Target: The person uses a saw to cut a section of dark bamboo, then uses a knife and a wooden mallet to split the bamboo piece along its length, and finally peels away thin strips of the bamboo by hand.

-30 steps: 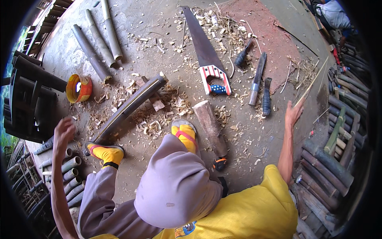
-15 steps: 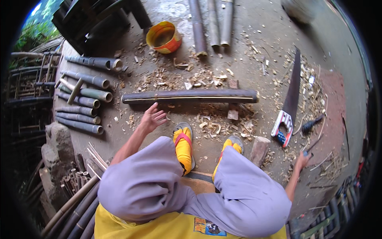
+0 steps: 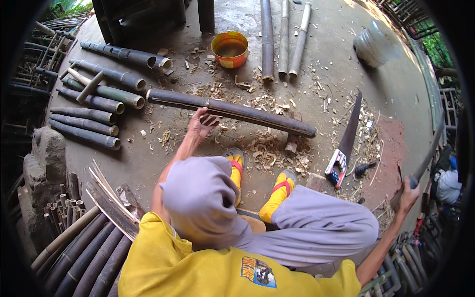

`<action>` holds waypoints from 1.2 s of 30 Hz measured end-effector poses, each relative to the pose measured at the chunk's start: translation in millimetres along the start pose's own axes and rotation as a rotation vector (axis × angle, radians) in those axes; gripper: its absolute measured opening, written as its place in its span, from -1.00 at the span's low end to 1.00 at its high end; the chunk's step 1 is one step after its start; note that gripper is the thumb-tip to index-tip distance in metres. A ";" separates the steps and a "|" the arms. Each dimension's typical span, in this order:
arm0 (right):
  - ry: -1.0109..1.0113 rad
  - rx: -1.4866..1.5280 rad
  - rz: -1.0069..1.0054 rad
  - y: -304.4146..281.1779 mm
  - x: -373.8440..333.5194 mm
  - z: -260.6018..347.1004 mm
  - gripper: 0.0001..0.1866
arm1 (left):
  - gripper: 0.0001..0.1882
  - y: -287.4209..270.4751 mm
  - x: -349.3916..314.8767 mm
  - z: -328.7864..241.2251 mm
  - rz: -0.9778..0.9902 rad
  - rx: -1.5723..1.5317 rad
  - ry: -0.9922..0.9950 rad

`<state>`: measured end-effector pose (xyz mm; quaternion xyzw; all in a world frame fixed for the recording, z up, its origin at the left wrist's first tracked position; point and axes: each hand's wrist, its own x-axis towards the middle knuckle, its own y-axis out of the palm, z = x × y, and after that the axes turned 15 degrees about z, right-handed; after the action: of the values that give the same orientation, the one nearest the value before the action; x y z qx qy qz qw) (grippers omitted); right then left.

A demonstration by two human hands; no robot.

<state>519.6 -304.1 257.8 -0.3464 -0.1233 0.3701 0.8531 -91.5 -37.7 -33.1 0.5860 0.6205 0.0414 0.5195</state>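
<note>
A long dark bamboo pole [image 3: 257, 115] lies slantwise in front of me, its right part resting across a wooden block [image 3: 293, 141]. A split runs along its near side. My left hand [image 3: 202, 123] grips the pole's near edge left of the middle, thumb on top and fingers beneath, partly curled. Out at the far right, my right hand [image 3: 408, 194] is closed around the dark handle of a long-bladed knife [image 3: 431, 151], blade pointing up and away. Between the pole and that hand, a handsaw [image 3: 346, 136] lies on the floor near a small dark-handled tool [image 3: 365, 168].
Cut bamboo lengths [image 3: 94, 101] lie at left; several bamboo poles [image 3: 267, 39] lie ahead. Beyond the pole stand a bucket [image 3: 230, 58] of liquid and a cloudy plastic container [image 3: 378, 44]. Shavings [image 3: 264, 148] litter the floor. A wood stump [image 3: 315, 181] is near my right foot.
My right hand has lifted the knife up and outward to the right. My left hand has come up onto the pole, which has rolled and tilted slightly. The view has turned.
</note>
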 end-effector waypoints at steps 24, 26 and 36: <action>-0.173 0.347 0.227 163.5 -56.4 112.4 -0.71 | -0.41 48.5 113.2 -19.0 -0.450 0.148 -0.020; -0.178 0.332 0.252 168.4 -49.9 108.9 -0.72 | -0.54 36.5 103.6 -32.6 -0.163 0.074 0.007; -0.222 0.340 0.429 217.8 -94.9 130.4 -0.67 | -0.65 209.9 -134.8 -163.6 0.608 0.179 0.495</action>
<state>273.8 -201.0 208.7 -0.1742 -0.0759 0.5930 0.7824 -91.9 14.7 260.6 0.7582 0.5265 0.2787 0.2652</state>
